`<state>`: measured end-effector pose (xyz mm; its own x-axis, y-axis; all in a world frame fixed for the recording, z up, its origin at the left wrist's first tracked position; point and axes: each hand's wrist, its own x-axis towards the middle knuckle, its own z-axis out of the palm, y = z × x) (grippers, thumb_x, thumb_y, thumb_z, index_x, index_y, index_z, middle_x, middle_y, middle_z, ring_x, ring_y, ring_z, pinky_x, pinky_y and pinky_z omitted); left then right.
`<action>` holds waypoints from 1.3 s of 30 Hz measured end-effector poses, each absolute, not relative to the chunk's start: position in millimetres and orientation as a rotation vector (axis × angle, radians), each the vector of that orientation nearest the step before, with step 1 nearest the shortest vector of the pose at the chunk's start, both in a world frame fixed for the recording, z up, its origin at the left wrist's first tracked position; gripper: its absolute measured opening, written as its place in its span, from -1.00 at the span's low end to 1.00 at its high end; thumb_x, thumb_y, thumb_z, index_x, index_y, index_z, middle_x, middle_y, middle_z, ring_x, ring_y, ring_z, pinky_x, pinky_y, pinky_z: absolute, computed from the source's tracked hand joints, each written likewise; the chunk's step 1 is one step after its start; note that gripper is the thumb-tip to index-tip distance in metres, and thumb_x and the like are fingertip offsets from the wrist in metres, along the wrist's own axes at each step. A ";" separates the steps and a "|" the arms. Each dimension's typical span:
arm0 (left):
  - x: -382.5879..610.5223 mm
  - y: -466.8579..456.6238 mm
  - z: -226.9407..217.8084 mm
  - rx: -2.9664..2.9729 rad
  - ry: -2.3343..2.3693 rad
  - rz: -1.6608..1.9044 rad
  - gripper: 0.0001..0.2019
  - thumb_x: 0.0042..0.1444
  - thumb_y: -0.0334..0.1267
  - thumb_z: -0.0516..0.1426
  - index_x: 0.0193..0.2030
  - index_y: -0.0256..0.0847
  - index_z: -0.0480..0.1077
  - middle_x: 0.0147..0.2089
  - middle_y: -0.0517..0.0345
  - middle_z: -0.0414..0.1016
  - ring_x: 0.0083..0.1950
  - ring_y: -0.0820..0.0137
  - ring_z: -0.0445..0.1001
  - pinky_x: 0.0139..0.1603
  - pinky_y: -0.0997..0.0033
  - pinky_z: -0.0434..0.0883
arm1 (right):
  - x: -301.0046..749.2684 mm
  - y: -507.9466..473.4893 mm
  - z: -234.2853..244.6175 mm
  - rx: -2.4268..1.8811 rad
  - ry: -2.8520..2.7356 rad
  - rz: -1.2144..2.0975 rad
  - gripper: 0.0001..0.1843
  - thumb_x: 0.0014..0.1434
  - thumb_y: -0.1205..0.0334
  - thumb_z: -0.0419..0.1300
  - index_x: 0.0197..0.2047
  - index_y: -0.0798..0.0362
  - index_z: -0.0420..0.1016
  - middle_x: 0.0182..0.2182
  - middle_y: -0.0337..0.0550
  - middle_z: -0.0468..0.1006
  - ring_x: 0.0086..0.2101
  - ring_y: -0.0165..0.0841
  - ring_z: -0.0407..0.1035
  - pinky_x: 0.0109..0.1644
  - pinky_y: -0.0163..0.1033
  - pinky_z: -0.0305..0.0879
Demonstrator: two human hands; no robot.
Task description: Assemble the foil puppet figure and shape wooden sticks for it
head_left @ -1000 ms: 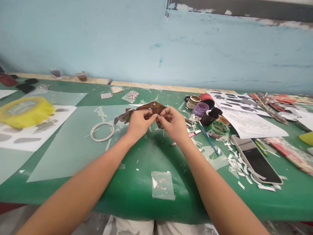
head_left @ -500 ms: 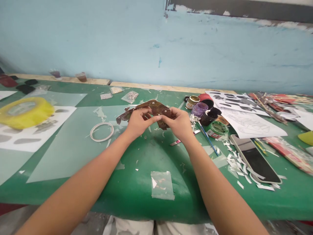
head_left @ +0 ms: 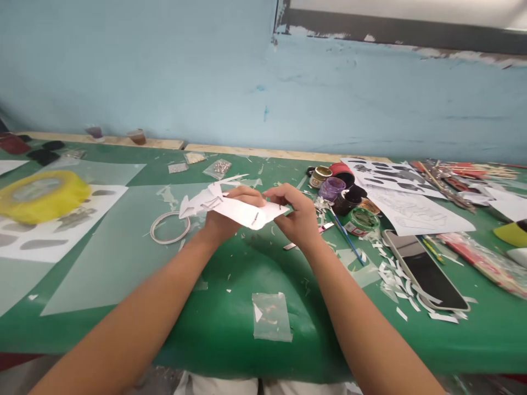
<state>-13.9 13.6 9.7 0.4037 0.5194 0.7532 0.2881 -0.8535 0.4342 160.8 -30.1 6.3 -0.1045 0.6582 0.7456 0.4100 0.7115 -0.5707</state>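
Between my hands, above the green table, is a paper cutout (head_left: 241,213) with its white back facing me. Small metal fastener legs show on that back, and narrow strips stick out at its left end. My left hand (head_left: 220,222) is closed on the piece from behind and below, with most of its fingers hidden by the paper. Thumb and fingers of my right hand (head_left: 300,211) pinch its right end. Just left of the cutout, a thin white ring (head_left: 153,227) lies on a translucent sheet (head_left: 119,247).
Paint jars (head_left: 330,189) and a blue brush (head_left: 348,238) stand or lie beyond my right hand. Further right are a phone (head_left: 432,277), paper scraps (head_left: 395,282) and printed sheets (head_left: 424,211). A yellow tape roll (head_left: 69,192) is at left; a bag of studs (head_left: 218,168) lies behind.
The cutout has been turned over: its brown studded face was showing, and now the white back is. My left hand has shifted behind it. The view has tilted up slightly.
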 end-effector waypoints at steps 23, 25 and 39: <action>-17.1 3.3 16.1 2.465 0.616 1.392 -0.72 0.23 -0.07 0.04 -0.30 -0.08 0.54 -0.14 0.07 0.61 -0.20 0.35 0.55 -0.09 0.29 0.48 | 157.5 -34.8 9.0 -0.843 -1.685 0.026 -0.97 0.15 0.24 0.16 -0.32 -0.04 0.42 -0.45 -0.18 0.45 -0.43 -0.35 0.33 -0.37 -0.21 0.26; -16.7 3.2 16.2 2.462 0.605 1.396 -0.72 0.22 -0.05 0.05 -0.29 -0.08 0.54 -0.14 0.08 0.61 -0.20 0.35 0.54 -0.08 0.29 0.48 | 158.0 -35.3 10.3 -0.830 -1.698 -0.006 -0.96 0.16 0.25 0.16 -0.34 -0.03 0.41 -0.44 -0.16 0.46 -0.42 -0.34 0.35 -0.37 -0.21 0.28; 4.8 -6.3 19.7 1.704 0.707 1.482 -0.63 -0.10 0.12 0.29 -0.44 -0.17 0.45 -0.37 0.12 0.52 -0.39 0.40 0.42 -0.39 0.35 0.38 | 161.6 -33.9 14.0 -0.794 -1.769 -0.159 -0.85 0.23 0.31 0.15 -0.20 -0.11 0.52 -0.27 -0.13 0.46 -0.24 -0.31 0.37 -0.17 -0.15 0.33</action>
